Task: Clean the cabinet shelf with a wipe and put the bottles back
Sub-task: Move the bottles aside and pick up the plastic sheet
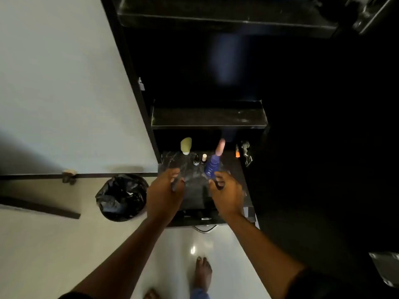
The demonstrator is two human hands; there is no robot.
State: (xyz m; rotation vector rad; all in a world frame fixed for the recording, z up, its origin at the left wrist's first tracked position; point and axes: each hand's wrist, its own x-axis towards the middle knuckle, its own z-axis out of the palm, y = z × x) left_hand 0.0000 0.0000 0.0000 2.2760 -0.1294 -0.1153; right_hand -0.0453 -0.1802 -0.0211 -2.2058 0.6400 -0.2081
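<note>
Reaching forward, both hands hover over the front of a dark marbled shelf (235, 169) low in a black cabinet (133, 83). Left hand (165, 194) has fingers loosely curled with something dark and thin by the fingertips, maybe a wipe, blurred, cannot tell if it is gripped. Right hand (226, 194) has fingers loosely curled, slightly apart, tips just beside the base of a blue bottle (212, 167); contact unclear, cannot tell if it holds anything. Blue bottle leans on the shelf mid-right, a pinkish tube (220, 146) just behind it. Two small dropper bottles (199, 159) stand close together left of the blue bottle, between the two hands and further back. Pale green rounded bottle (186, 145) at back left of the shelf. Small orange item (237, 152) at the right edge, near a metal hinge (246, 153). Another dark shelf (209, 117) sits right above, overhanging the back row. Black-lined trash bin (122, 197) on the pale floor (54, 244) left of the cabinet, near the left hand. Bare foot (203, 275) below, between the arms.
</note>
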